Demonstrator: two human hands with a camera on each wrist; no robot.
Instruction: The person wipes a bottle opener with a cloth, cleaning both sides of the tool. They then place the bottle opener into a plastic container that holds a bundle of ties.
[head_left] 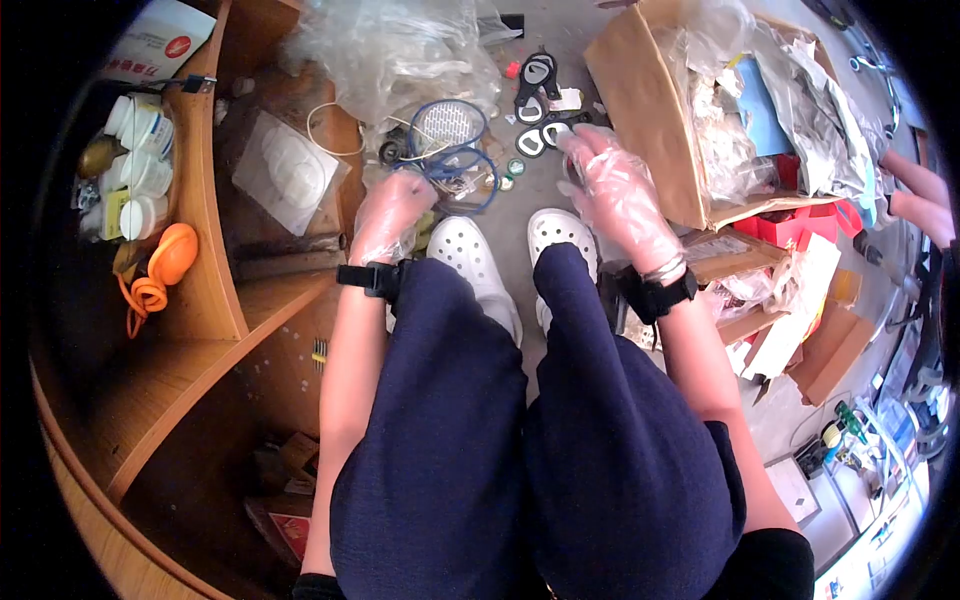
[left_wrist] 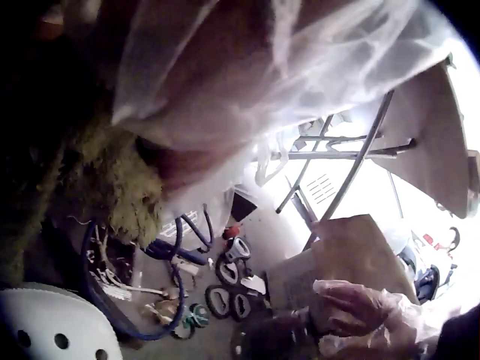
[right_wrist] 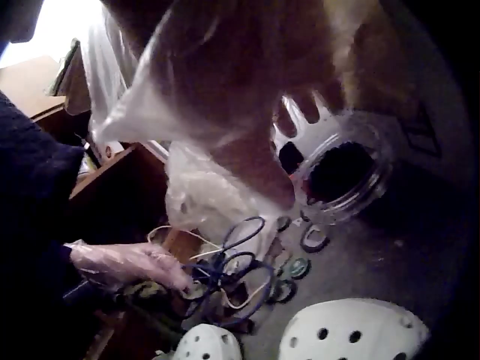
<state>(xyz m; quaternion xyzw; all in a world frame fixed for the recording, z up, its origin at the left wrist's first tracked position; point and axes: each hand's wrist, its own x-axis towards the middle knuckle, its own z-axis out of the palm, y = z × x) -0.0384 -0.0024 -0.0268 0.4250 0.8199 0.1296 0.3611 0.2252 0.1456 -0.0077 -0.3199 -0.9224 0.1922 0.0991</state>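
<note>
My left hand (head_left: 393, 212), in a clear plastic glove, grips a fuzzy greenish cloth (left_wrist: 124, 184), mostly hidden under it in the head view. The gloved right hand (head_left: 618, 190) holds a clear round plastic container (right_wrist: 349, 176) with its fingers spread around the wall; its round opening faces the right wrist camera. Between and beyond the hands, a coiled blue cable (head_left: 478, 165) and a white cord lie on the floor. Black-and-white oval rings (head_left: 537, 72) and small green round pieces (head_left: 516, 167) are close by.
A cardboard box (head_left: 640, 120) full of plastic scraps stands at the right. At the left is a wooden cabinet (head_left: 205, 230) with bottles (head_left: 145, 130) and an orange item (head_left: 174, 255). White clogs (head_left: 465, 255) are between the hands; plastic bags (head_left: 400, 60) lie ahead.
</note>
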